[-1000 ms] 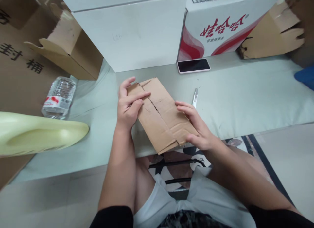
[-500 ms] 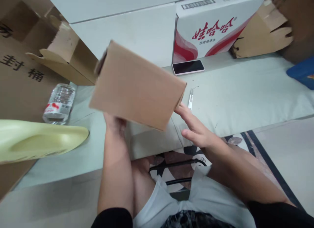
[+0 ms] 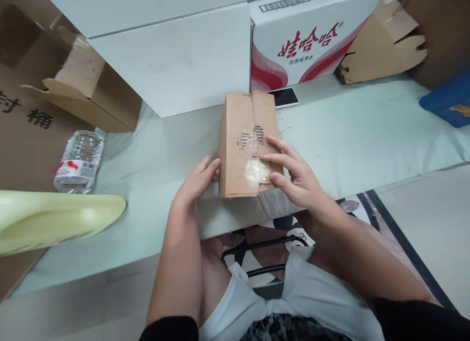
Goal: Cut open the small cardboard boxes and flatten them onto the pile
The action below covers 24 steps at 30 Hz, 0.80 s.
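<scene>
A small brown cardboard box (image 3: 238, 150) rests on the pale green cloth, its face with printed text and a patch of clear, shiny tape (image 3: 257, 172) turned up. My left hand (image 3: 200, 179) is closed against the box's left side, its fingertips partly hidden there. Across the top right part lies my right hand (image 3: 293, 172), fingers spread, the fingertips touching the cardboard and the edge of the tape. Behind the box, a phone (image 3: 288, 97) with a dark screen is partly covered by it.
White cartons (image 3: 205, 61) and a red-and-white printed carton (image 3: 304, 52) stand along the back. Open brown boxes (image 3: 113, 98) sit at both sides. On the left are a clear water bottle (image 3: 81, 157) and a yellow-green plastic object (image 3: 66, 216). A blue object (image 3: 448, 101) is far right.
The box has come down from the air onto the cloth and turned, showing its taped, printed face. My right hand now lies on it. The utility knife seen before is hidden.
</scene>
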Each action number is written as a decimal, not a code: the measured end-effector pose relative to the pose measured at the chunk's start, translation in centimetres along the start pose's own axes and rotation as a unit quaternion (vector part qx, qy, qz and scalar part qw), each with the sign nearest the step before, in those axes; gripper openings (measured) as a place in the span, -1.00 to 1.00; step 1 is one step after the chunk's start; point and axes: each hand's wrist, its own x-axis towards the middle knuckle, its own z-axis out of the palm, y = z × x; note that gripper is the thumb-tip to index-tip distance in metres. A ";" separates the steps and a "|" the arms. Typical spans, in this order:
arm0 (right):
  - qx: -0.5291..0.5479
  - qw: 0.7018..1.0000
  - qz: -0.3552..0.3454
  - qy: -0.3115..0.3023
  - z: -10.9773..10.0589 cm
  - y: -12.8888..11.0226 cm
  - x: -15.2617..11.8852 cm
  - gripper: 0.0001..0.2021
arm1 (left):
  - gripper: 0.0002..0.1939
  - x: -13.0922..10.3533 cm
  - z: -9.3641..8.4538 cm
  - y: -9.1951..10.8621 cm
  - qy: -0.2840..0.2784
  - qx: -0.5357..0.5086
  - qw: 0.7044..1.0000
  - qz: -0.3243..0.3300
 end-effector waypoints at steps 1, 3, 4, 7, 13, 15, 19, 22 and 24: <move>-0.001 1.000 0.008 -0.011 0.1 0.3 0.0 -0.63 | -0.26 0.1 -0.2 0.2 0.040 -0.002 0.999 0.018; 0.003 0.999 0.006 -0.037 0.3 0.5 0.0 -0.59 | -0.16 0.1 -0.4 0.9 0.108 -0.039 0.988 0.101; 0.008 0.999 -0.005 -0.049 0.5 0.5 0.1 -0.58 | -0.17 0.0 -0.5 1.3 0.121 -0.063 0.978 0.159; 0.028 0.995 -0.049 -0.082 1.1 0.0 0.1 -0.58 | -0.34 -0.7 -0.1 2.7 0.075 -0.065 0.950 0.297; 0.017 0.999 0.010 -0.043 1.3 0.0 0.4 -0.57 | -0.51 -0.6 1.2 2.3 0.094 0.004 0.951 0.294; -0.077 0.990 0.122 0.003 0.8 0.6 0.7 -0.56 | -0.52 -0.3 1.3 1.8 0.104 -0.013 0.952 0.287; -0.300 0.882 0.353 -0.087 -0.1 1.6 1.4 -0.46 | -0.57 -0.1 1.6 1.5 0.111 -0.013 0.956 0.271; -0.338 0.849 0.368 -0.169 -0.1 1.8 1.6 -0.35 | -0.58 -0.1 1.9 1.6 0.112 -0.009 0.956 0.272; -0.318 0.862 0.359 -0.167 -0.1 1.7 1.7 -0.34 | -0.57 -0.2 2.0 1.6 0.110 -0.018 0.953 0.282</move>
